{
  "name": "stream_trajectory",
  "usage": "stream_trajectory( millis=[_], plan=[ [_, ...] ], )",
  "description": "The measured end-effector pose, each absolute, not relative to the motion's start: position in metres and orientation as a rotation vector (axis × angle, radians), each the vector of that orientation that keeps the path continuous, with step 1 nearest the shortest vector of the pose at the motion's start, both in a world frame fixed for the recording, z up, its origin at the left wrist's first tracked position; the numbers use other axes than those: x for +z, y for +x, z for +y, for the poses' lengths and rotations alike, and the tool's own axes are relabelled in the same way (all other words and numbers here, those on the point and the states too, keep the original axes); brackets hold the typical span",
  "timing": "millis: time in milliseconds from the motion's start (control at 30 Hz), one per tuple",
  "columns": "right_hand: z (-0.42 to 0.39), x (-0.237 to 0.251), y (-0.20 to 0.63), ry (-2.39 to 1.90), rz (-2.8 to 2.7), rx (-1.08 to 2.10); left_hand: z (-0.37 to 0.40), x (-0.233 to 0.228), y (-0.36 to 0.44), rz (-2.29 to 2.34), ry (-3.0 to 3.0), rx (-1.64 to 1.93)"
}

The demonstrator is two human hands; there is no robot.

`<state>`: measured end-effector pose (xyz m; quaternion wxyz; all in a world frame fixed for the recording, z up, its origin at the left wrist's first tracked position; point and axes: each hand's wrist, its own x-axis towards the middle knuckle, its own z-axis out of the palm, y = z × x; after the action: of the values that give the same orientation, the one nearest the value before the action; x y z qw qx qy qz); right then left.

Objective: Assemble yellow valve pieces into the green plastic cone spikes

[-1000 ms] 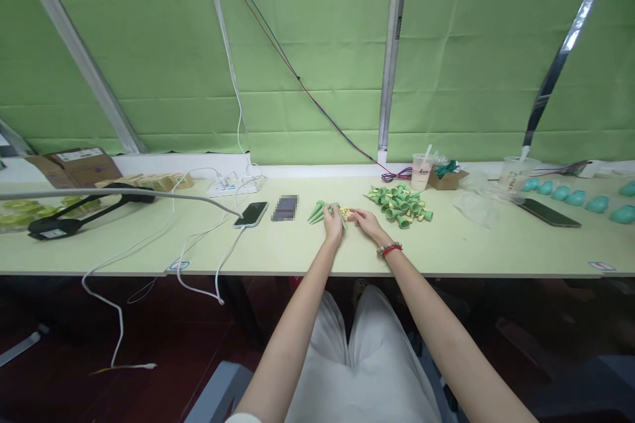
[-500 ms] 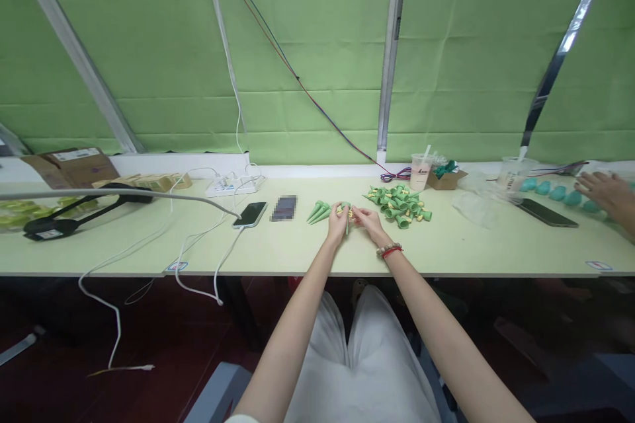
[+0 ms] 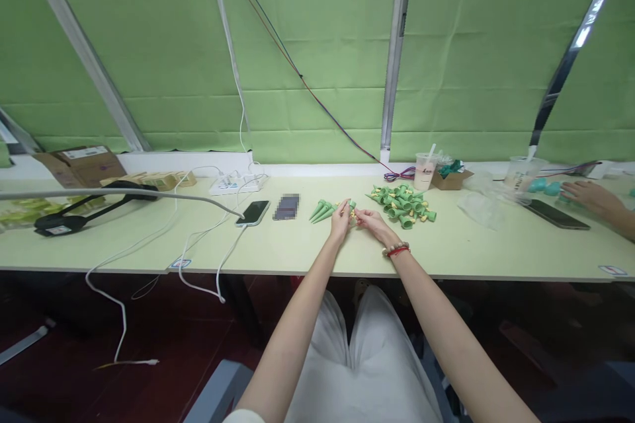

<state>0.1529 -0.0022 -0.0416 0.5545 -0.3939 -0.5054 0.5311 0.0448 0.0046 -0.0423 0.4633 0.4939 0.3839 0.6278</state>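
My left hand (image 3: 340, 221) is closed around a small green cone-shaped piece (image 3: 352, 204) with yellow on it. Fingers of my right hand (image 3: 374, 223) pinch at the yellow part of the same piece from the right. My fingers cover much of it, so its full shape is hidden. Just left of my hands lie a few green cones (image 3: 322, 210), side by side with their tips toward me. To the right is a heap of green cone pieces with yellow parts (image 3: 403, 203), lying in all directions.
Left of the cones lie a blurred dark flat item (image 3: 286, 207) and a phone (image 3: 253, 213) with white cables. A drink cup (image 3: 424, 170), a small carton (image 3: 450, 178) and a plastic bag (image 3: 481, 208) stand behind and right. Another person's hand (image 3: 590, 197) is near blue-green pieces (image 3: 546, 186).
The piece in my hands has turned, its green end now pointing up and right. The other person's hand has moved left and lower, over the blue-green pieces. The view has shifted slightly.
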Motion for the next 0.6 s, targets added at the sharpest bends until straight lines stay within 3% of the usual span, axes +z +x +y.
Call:
stream_trajectory(
  millis=[600],
  plan=[
    [0.0012, -0.0513, 0.1492, -0.921, -1.179, 1.058, 0.0066, -0.0463, 0.0428, 1.005, 1.312, 1.528]
  ],
)
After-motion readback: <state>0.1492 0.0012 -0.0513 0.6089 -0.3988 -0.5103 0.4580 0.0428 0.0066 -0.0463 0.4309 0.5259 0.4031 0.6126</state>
